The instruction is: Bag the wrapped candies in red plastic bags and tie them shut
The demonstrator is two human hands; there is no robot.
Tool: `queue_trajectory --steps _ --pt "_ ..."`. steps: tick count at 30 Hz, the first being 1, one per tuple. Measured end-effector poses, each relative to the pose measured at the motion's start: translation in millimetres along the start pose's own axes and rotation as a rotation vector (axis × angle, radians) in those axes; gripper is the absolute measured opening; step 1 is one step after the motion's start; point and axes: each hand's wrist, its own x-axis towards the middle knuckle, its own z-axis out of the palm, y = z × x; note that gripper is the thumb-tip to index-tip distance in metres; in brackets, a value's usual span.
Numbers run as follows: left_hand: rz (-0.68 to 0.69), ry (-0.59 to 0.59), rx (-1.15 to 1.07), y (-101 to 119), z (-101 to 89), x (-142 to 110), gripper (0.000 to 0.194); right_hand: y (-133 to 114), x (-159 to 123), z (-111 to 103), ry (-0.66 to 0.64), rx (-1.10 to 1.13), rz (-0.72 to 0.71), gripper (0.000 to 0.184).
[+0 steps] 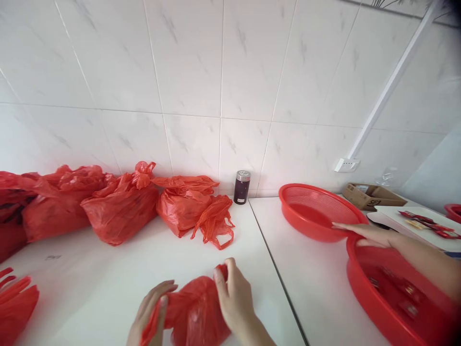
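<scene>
A filled red plastic bag (201,312) sits on the white table at the bottom middle. My left hand (153,312) is closed round the gathered plastic on the bag's left side. On the right, my right hand (234,295) pinches another part of the bag's top between thumb and fingers. What lies inside the bag is hidden by the red plastic. Behind it, a loose bunch of red bag handles (218,223) spreads over the table beside a filled red bag (183,204).
More filled red bags (120,211) line the wall at left. A dark flask (241,187) stands behind. At right, another person's hand (367,233) touches a red basket (309,226); a red basin (367,293) holds small packets. A cardboard box (374,197) sits farther back.
</scene>
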Motion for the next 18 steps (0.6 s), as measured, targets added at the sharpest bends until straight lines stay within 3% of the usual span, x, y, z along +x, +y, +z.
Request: queue_trajectory --steps 4,12,18 --pt "0.014 -0.241 -0.020 13 26.4 10 0.024 -4 -5 18 -0.019 -0.200 -0.139 0.021" --pt "0.040 -0.283 0.376 8 20.0 25 0.019 15 28 5 0.010 -0.103 -0.128 0.022" --pt "0.085 -0.261 0.628 16 22.6 29 0.020 27 31 16 -0.023 -0.082 -0.004 0.017"
